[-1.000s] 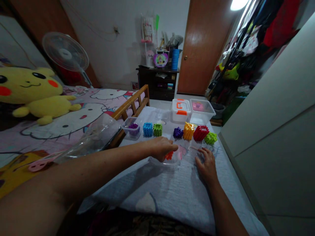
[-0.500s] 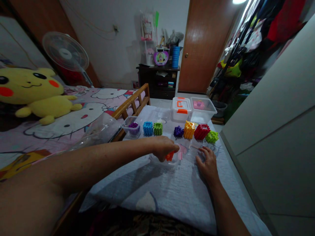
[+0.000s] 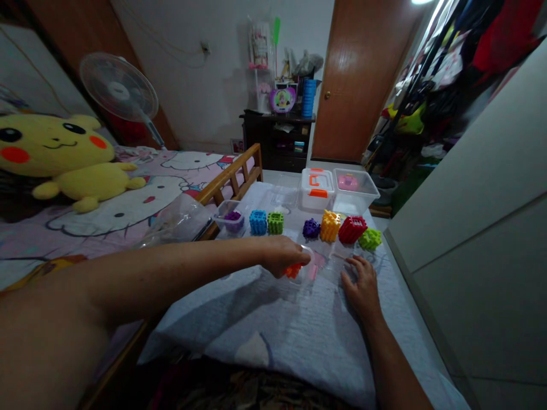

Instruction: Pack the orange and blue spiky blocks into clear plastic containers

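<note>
My left hand point(image 3: 284, 255) reaches across from the left with its fingers closed on an orange block point(image 3: 293, 270), over a clear plastic container point(image 3: 304, 280). A pink piece point(image 3: 315, 266) lies just right of it. My right hand point(image 3: 361, 282) rests on the cloth with fingers spread, its fingertips at a clear, flat plastic piece point(image 3: 338, 257). Behind the hands stand a blue block point(image 3: 258, 222), a green block point(image 3: 276, 223), a dark purple block point(image 3: 311, 229), a yellow block point(image 3: 330, 226), a red block point(image 3: 352, 229) and a lime block point(image 3: 370, 239).
A clear tub point(image 3: 222, 215) with purple pieces stands at the left. Farther back are a lidded box point(image 3: 317, 199) with orange clips and an open clear box point(image 3: 356, 199) holding something pink. A wooden rail point(image 3: 231, 175) borders the left side.
The orange block and my left hand have shifted slightly left, and the clear container under them looks tilted or moved. My right hand has stayed in place. The view has turned slightly.
</note>
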### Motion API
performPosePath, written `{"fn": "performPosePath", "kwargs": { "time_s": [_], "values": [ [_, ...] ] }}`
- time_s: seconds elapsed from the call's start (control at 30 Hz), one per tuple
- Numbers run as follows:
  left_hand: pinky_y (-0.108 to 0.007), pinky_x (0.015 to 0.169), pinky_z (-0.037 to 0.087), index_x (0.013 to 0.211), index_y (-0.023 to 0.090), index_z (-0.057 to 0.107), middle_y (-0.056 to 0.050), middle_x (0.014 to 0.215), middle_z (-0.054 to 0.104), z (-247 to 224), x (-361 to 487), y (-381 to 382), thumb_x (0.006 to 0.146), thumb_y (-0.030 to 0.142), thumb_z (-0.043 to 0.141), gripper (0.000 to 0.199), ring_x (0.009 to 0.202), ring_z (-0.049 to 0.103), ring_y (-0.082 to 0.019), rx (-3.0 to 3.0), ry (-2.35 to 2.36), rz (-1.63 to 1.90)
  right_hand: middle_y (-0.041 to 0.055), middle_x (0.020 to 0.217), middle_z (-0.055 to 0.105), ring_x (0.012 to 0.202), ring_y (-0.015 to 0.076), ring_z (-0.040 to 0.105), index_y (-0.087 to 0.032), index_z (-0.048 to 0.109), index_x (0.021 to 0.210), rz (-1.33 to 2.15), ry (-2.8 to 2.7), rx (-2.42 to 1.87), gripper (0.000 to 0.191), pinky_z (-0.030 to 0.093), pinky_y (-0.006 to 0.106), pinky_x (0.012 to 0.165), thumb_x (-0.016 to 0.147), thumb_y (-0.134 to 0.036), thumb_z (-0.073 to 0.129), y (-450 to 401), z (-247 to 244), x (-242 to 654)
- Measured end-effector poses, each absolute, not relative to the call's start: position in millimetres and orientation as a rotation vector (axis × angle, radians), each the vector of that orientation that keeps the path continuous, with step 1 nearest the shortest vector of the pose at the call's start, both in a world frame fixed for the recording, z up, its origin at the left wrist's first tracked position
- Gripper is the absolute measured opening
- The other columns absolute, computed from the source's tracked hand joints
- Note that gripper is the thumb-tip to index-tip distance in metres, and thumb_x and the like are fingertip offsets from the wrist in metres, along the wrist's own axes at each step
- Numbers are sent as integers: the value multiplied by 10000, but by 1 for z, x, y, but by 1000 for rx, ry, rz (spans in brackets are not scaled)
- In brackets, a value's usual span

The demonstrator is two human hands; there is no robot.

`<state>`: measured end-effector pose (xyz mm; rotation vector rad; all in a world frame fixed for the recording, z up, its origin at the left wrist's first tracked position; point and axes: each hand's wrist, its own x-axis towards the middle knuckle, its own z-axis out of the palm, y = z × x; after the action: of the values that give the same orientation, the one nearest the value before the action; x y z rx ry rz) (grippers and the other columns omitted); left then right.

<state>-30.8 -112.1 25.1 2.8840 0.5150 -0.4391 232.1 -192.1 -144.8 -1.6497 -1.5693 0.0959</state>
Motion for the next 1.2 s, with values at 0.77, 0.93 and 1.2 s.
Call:
{"fn": "performPosePath", "kwargs": {
  "time_s": [0.77, 0.93, 1.2],
  "values": [
    [-276, 643, 474, 1087, 233, 571, -56, 1040, 733, -17, -19, -122, 586, 404, 773, 567, 910, 700, -256, 2305, 1577, -31, 160, 1252, 587, 1167, 343, 521, -181, 655, 1116, 31, -1567, -1741, 390, 408, 574, 989, 822, -405, 527, -193, -143, 229],
    [-260, 640, 467, 1094, 240, 572, -49, 1039, 735, -16, -20, -121, 596, 392, 776, 560, 904, 702, -240, 2301, 1603, -90, 143, 1435, 510, 1332, 361, 433, -220, 585, 1287, 19, -1771, -1588, 488, 309, 624, 1096, 811, -329, 568, -200, -118, 201],
    [-271, 678, 486, 1131, 234, 570, -61, 1074, 731, -11, -26, -115, 604, 412, 780, 594, 941, 702, -250, 2311, 1602, -132, 163, 1546, 384, 1422, 304, 394, -220, 182, 1570, 522, -1907, -1301, 930, 361, 530, 1146, 765, -304, 641, -180, -128, 162]
  ]
}}
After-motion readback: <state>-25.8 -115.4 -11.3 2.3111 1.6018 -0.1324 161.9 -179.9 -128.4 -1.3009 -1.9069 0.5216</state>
